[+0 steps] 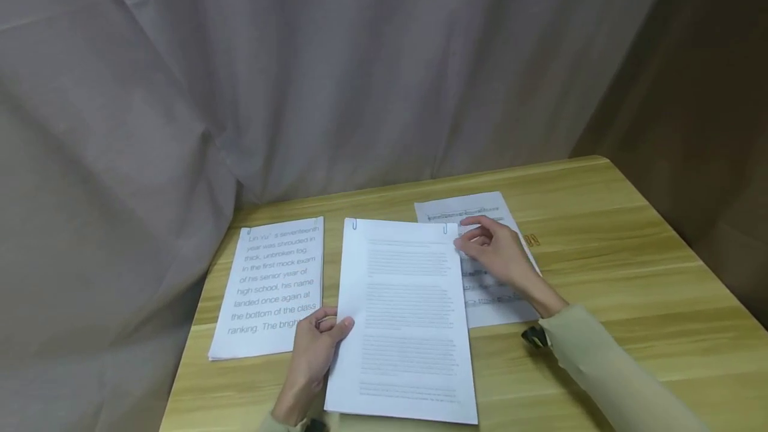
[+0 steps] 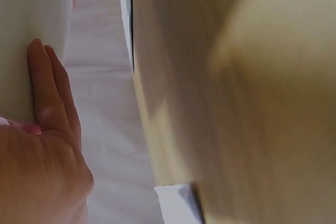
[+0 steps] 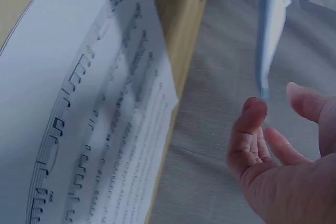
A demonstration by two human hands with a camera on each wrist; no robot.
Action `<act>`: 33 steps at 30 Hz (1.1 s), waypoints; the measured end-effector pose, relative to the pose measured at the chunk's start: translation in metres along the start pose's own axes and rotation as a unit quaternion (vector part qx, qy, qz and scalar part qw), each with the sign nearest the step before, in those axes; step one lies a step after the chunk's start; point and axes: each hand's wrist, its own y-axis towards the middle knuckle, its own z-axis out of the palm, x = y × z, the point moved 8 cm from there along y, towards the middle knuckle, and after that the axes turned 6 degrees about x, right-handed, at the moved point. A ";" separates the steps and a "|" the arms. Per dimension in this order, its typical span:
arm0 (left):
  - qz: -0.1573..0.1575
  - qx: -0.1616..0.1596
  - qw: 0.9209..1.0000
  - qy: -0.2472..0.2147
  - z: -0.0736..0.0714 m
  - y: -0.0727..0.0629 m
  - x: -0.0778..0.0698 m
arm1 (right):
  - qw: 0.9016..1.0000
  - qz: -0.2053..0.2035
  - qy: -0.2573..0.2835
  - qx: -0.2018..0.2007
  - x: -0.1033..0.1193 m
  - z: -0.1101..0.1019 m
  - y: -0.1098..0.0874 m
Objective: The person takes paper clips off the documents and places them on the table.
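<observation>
My left hand (image 1: 317, 345) grips a stack of printed sheets (image 1: 408, 325) at its left edge, thumb on the front and fingers behind, also seen in the left wrist view. The stack is raised and tilted over the table. Two paper clips sit on its top edge, a left clip (image 1: 354, 224) and a right clip (image 1: 445, 229). At the upper right corner is my right hand (image 1: 495, 249), its fingers bent and thumb apart from them. In the right wrist view a fingertip is right at the stack's edge (image 3: 268, 51), with a gap to the thumb.
On the left lies another clipped stack (image 1: 273, 285) in large print. Sheet music (image 1: 498, 305) lies on the right, partly behind the held stack. Orange paper clips (image 1: 532, 240) are beside it on the wooden table (image 1: 630, 272). A grey curtain (image 1: 360, 72) hangs behind the table.
</observation>
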 end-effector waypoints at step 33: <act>-0.026 0.195 0.980 -0.029 0.029 -0.014 0.026 | 0.998 -0.008 0.033 0.054 -0.009 0.021 0.011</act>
